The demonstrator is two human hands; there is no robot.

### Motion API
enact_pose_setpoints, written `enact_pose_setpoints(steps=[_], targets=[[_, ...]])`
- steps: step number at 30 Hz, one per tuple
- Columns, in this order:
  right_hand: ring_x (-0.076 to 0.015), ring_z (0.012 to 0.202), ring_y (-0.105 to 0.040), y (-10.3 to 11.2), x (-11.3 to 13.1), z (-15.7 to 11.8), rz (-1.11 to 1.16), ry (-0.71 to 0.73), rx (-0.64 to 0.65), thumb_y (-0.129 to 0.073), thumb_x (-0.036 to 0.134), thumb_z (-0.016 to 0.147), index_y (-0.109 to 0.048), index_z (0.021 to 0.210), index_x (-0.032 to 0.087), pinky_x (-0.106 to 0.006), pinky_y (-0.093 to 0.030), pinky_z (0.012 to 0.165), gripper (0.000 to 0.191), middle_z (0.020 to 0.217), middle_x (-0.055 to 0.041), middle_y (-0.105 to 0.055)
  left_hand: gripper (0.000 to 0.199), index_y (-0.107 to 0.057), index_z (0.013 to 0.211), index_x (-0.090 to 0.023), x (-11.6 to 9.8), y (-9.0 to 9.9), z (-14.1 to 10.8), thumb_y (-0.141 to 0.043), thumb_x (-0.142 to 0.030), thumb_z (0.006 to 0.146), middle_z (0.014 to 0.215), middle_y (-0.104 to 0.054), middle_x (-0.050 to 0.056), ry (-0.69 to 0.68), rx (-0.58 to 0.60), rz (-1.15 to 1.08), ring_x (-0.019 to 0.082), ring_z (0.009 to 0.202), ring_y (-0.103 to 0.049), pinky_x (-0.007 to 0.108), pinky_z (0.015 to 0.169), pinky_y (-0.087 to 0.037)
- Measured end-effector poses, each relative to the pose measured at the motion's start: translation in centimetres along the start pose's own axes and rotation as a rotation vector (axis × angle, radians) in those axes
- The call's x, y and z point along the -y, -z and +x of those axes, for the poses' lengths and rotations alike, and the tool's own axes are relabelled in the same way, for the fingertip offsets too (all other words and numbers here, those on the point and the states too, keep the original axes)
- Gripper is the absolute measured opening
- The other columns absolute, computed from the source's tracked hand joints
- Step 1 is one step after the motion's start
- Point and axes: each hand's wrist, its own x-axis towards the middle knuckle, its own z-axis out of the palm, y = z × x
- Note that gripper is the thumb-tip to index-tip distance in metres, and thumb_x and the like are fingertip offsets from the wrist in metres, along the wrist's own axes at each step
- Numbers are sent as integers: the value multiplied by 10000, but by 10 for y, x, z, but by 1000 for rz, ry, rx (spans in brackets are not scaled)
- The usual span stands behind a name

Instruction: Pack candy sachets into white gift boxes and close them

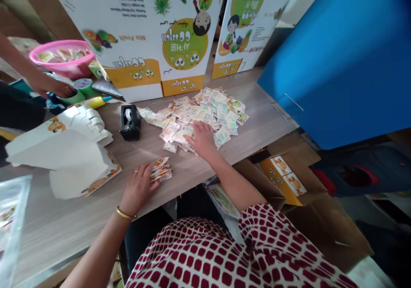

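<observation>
A loose heap of small printed sachets [208, 106] lies on the wood-grain table. My right hand [204, 140] reaches onto the near side of this heap, its fingers stretched out and the thumb apart, touching the sachets. Closer to the table's front edge, my left hand [139, 186] is curled against a small stack of sachets [162, 170], holding it from the left side. The sachets in this stack lie close together in a row, partly covered by my fingers.
A black tape dispenser [130, 122] stands left of the heap, beside white folded cartons [77, 155]. Printed boxes [138, 40] line the back. A blue panel [346, 65] rises at the right. Another person's hand [53, 84] is near a pink basin [75, 69].
</observation>
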Motion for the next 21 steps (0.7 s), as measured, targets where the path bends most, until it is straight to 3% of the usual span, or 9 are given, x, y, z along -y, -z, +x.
enact_pose_setpoints(steps=[4, 9, 12, 14, 15, 18, 19, 21], targets=[[-357, 1210, -528, -13, 15, 16, -62, -53, 138, -645, 239, 932, -637, 1203, 81, -477, -414, 1028, 314, 1273, -225, -633, 537, -497, 1414, -139, 0, 2, -3, -610, -304, 915, 1292, -647, 185, -2, 14, -26, 348, 1112, -631, 476, 940, -535], [-302, 1118, -574, -12, 13, 13, 102, -109, 6, -512, 104, 935, -627, 1135, 121, -433, -451, 1001, 231, 1142, -169, -663, 523, -531, 1393, -156, 0, 8, -5, -642, -278, 896, 1362, -623, 191, -34, 1, -44, 355, 1237, -599, 506, 1041, -504], [-264, 1153, -582, -24, 41, 0, 310, 1, -84, -460, 120, 968, -595, 1248, 156, -409, -456, 1028, 313, 1224, -148, -650, 518, -560, 1378, -198, -1, 15, -4, -679, -269, 879, 1601, -420, 199, -74, -78, 2, 420, 1516, -337, 647, 1208, -303], [-242, 1152, -600, -38, 67, -12, 412, 166, 26, -457, 133, 986, -624, 1226, 160, -384, -460, 1033, 294, 1222, -136, -668, 527, -572, 1370, -217, -2, 19, -3, -705, -263, 862, 1680, -292, 188, -81, -116, 26, 439, 1585, -154, 712, 1231, -188], [-232, 1131, -617, -44, 77, -18, 454, 258, 132, -467, 133, 988, -648, 1188, 159, -368, -466, 1023, 272, 1194, -124, -689, 518, -579, 1356, -219, -3, 21, -3, -710, -260, 856, 1685, -285, 186, -85, -113, 26, 438, 1589, -136, 723, 1231, -170], [-194, 1080, -662, -55, 89, -20, 572, 447, 425, -495, 178, 1010, -683, 1179, 188, -324, -489, 981, 253, 1166, -67, -735, 462, -590, 1309, -206, -1, 19, -3, -683, -234, 857, 1568, -470, 194, -99, -30, -10, 404, 1490, -399, 670, 1214, -288], [-194, 1110, -660, -56, 86, -14, 571, 457, 440, -504, 206, 1019, -680, 1216, 200, -329, -484, 997, 264, 1203, -61, -733, 466, -582, 1314, -197, 1, 16, -3, -673, -228, 858, 1496, -540, 194, -93, 1, -32, 383, 1404, -506, 622, 1178, -377], [-238, 1268, -593, -56, 74, 6, 450, 434, 347, -551, 227, 1005, -657, 1298, 194, -398, -429, 1093, 314, 1345, -95, -680, 512, -542, 1358, -171, 5, 9, -6, -662, -231, 864, 1378, -618, 191, -65, 19, -80, 350, 1245, -624, 527, 1058, -515]])
